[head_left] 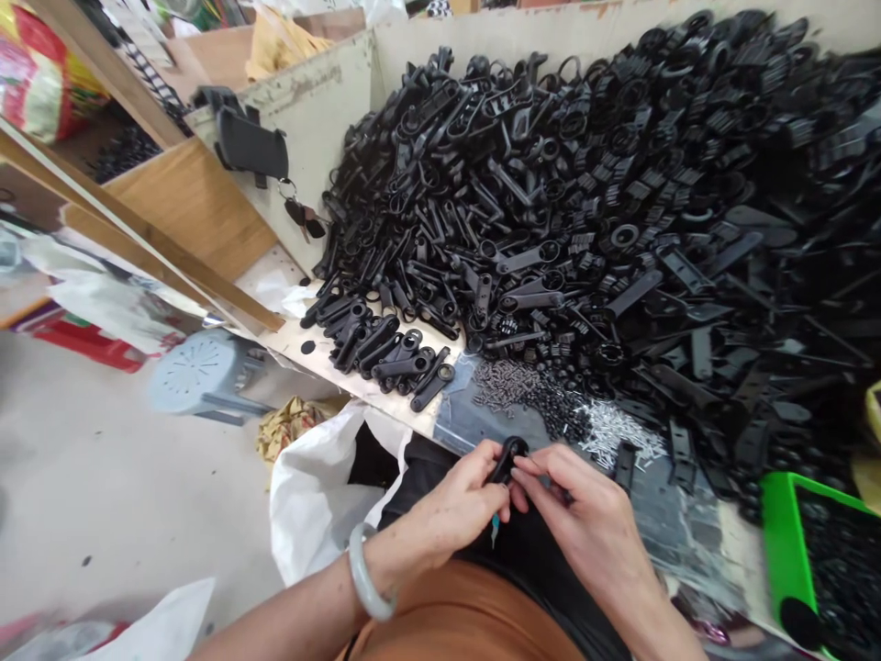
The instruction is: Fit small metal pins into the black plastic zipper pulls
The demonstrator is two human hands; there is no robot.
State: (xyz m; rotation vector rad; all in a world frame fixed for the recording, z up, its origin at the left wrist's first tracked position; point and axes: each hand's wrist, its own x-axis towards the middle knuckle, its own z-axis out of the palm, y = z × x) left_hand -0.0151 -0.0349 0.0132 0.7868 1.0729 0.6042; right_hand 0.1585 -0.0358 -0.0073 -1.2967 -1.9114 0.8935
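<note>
My left hand (474,487) is closed around a black plastic part (510,452) with a rounded end, held just past the front edge of the table, above my lap. The fingertips of my right hand (571,491) pinch together against that part's right side; whatever they hold is hidden or too small to name. Below my fingers a thin teal-and-metal tip (495,525) points down, and I cannot tell what it belongs to. Just beyond my hands lie silver pins (616,431), tiny black pieces (561,413) and small grey-brown pieces (506,384) in small heaps.
A large heap of black plastic parts (523,184) covers the walled table. Several similar arm-shaped parts (392,353) lie near its left front edge. A green bin (777,542) of black pieces stands at right, a white bag (303,496) and blue stool (196,372) at left.
</note>
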